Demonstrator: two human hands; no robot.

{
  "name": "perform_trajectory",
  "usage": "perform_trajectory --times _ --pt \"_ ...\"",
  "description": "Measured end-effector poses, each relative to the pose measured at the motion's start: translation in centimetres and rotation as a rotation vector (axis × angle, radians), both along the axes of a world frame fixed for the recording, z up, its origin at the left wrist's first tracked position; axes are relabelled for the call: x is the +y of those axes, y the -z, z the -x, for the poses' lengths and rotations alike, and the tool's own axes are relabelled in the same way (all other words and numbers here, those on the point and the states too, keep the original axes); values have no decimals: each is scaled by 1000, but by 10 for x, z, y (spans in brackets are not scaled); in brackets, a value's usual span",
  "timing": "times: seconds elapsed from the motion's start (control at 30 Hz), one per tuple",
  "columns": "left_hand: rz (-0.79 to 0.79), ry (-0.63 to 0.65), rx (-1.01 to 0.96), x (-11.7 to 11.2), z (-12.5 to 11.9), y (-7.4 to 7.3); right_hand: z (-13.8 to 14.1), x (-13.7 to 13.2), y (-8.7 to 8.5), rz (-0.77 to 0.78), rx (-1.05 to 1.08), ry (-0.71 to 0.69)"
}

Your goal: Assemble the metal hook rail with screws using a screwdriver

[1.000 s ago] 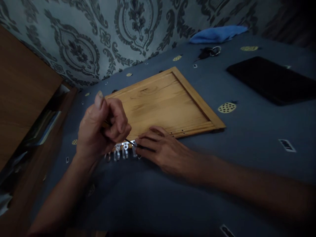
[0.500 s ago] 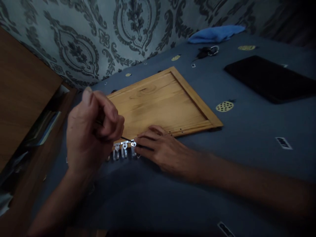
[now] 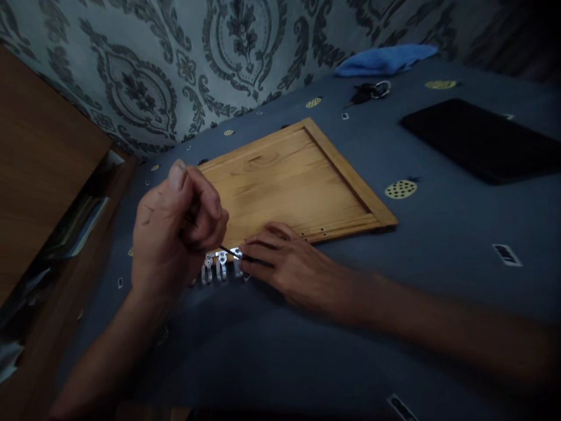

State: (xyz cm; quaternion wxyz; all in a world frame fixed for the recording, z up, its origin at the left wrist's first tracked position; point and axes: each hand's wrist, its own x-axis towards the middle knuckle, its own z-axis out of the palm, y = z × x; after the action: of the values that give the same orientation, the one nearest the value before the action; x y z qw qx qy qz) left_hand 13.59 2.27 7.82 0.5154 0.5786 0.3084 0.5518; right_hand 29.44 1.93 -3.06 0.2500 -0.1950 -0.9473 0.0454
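A wooden framed board (image 3: 289,181) lies flat on a blue-grey patterned cloth (image 3: 438,245). Along its near edge sits a metal hook rack (image 3: 219,266) with several silver hooks. My left hand (image 3: 175,234) is closed around a thin dark screwdriver (image 3: 230,252), whose tip points at the right end of the rack. My right hand (image 3: 289,263) rests on the cloth with its fingers pressed together on the rack's right end, steadying it against the board's edge.
A black flat tablet-like slab (image 3: 477,140) lies at the right. A key bunch (image 3: 370,90) and a blue cloth (image 3: 385,58) sit at the back by the patterned wallpaper. A wooden cabinet (image 3: 39,169) with books stands at the left.
My left hand swung left and then back toward the rack, turning the screwdriver. My right hand stayed on the rack's right end.
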Motion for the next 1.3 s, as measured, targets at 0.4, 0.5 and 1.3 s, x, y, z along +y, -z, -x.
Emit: perform_trajectory --times 0.4,0.5,1.3 --pt "50 -65 73 -1 3 3 0 1 1 24 2 -12" --pt "83 -162 103 -2 4 2 -1 1 -1 36 -8 -19" --pt "-45 15 -47 9 4 6 0 0 -1 25 -9 -4"
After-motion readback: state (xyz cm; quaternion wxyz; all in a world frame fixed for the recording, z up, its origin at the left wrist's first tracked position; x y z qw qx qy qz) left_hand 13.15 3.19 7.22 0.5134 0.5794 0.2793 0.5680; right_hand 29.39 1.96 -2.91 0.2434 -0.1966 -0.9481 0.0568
